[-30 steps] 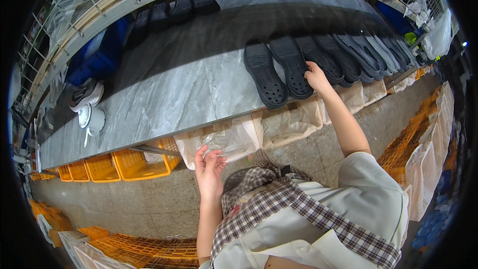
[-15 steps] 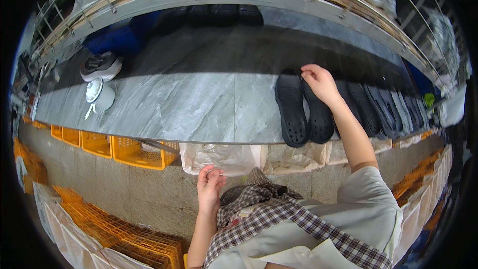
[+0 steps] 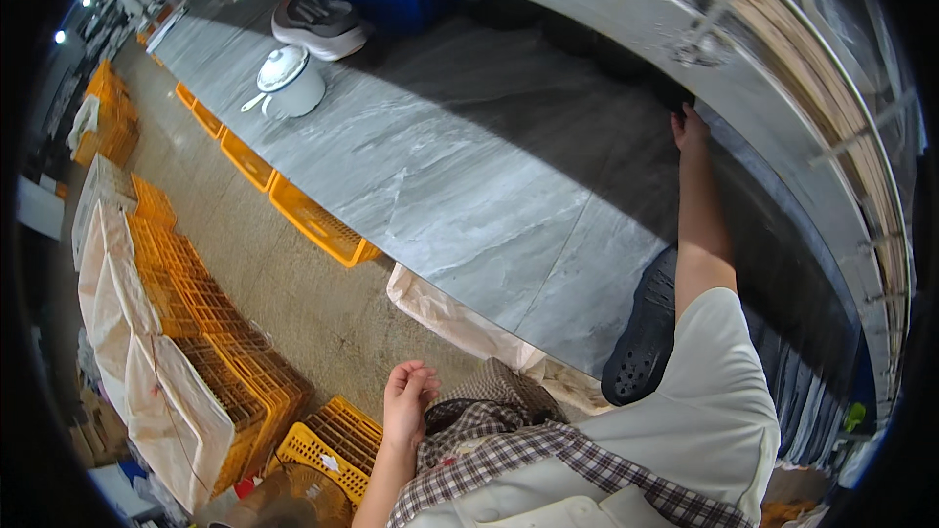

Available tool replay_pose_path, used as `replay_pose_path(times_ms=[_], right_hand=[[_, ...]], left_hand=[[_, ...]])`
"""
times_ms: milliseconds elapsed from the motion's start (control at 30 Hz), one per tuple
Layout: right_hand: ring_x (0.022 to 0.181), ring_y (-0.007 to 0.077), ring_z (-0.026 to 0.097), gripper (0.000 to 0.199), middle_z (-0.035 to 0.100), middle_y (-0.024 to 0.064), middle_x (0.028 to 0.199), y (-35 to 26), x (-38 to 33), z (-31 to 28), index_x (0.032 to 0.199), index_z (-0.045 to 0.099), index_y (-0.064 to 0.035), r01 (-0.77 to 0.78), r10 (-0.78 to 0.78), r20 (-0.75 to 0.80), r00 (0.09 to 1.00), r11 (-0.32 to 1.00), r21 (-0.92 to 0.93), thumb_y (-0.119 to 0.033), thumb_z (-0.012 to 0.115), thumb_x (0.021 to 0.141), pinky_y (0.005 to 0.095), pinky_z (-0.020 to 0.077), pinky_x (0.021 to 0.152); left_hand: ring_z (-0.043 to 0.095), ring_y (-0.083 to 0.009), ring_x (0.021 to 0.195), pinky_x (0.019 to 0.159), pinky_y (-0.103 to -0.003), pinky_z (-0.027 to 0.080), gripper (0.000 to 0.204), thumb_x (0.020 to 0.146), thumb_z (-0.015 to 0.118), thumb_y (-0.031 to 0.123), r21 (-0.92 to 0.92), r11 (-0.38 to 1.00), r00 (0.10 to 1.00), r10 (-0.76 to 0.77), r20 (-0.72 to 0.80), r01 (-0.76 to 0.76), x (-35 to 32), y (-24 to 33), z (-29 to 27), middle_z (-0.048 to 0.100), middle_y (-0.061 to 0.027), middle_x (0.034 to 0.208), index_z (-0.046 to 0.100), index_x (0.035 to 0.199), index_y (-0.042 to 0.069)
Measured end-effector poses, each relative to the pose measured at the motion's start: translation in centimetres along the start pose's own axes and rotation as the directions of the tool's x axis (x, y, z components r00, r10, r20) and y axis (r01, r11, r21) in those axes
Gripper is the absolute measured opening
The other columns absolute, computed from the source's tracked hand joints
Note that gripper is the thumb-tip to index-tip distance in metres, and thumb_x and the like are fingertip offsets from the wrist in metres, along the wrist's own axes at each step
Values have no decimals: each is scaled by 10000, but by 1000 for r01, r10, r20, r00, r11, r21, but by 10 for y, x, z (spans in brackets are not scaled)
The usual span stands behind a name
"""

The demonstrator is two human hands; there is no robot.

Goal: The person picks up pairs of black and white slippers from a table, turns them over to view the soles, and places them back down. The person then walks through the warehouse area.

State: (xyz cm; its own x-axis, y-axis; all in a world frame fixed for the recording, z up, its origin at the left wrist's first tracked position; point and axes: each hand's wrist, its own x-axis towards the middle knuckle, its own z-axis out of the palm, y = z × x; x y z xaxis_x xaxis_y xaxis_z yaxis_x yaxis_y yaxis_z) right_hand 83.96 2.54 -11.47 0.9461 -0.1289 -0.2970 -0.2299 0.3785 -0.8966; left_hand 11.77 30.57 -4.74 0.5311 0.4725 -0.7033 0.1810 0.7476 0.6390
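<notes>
Right hand is stretched to the far edge of the grey surface, fingers on a dark item there; grip state cannot be determined. A black clog lies near the surface's front edge, beside the right arm. Left hand hangs open, holding nothing, below that edge. Judged step: reaching; next calls for securing the dark item.

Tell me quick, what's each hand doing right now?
Left hand: open, holding nothing, by the checked cloth.
Right hand: stretched far across the grey table; grip cannot be told.
</notes>
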Motion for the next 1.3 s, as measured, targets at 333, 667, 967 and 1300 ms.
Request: replay_pose_path(times_ms=[333,667,967,1300], right_hand=[[823,299,549,210,544,221,941,-68,-222,27,967,500,101,-329,219,361,906,902,280,-18,501,795,304,551,712],[913,245,620,723,483,175,1238,11,-593,113,1378,278,-32,-437,426,651,628,885,-158,87,445,685,362,556,727],[1277,212,326,773,322,118,1367,126,-767,214,1409,201,-45,437,53,867,495,847,-301,63,518,713,351,251,1057],[1124,177,442,514,451,79,1220,148,-808,271,1254,386,-29,164,100,878,469,966,-198,-215,634,843,333,355,971]], left_hand=[[569,-111,828,722,-241,456,218,909,533,120,173,985,987,-45,154,17,17,21,3,603,-28,958,491,1111,49],[442,-252,1205,914,-343,420,650,916,547,250,14,919,744,310,592,-394,31,132,-6,335,-140,1411,177,1423,81],[485,-282,1160,983,-460,402,520,935,473,382,-379,883,763,441,472,-276,69,255,-111,467,-104,1298,328,1331,77],[526,-257,1109,938,-418,462,533,926,449,418,-461,882,615,415,671,-93,91,283,-171,496,-77,1279,402,1309,50]])
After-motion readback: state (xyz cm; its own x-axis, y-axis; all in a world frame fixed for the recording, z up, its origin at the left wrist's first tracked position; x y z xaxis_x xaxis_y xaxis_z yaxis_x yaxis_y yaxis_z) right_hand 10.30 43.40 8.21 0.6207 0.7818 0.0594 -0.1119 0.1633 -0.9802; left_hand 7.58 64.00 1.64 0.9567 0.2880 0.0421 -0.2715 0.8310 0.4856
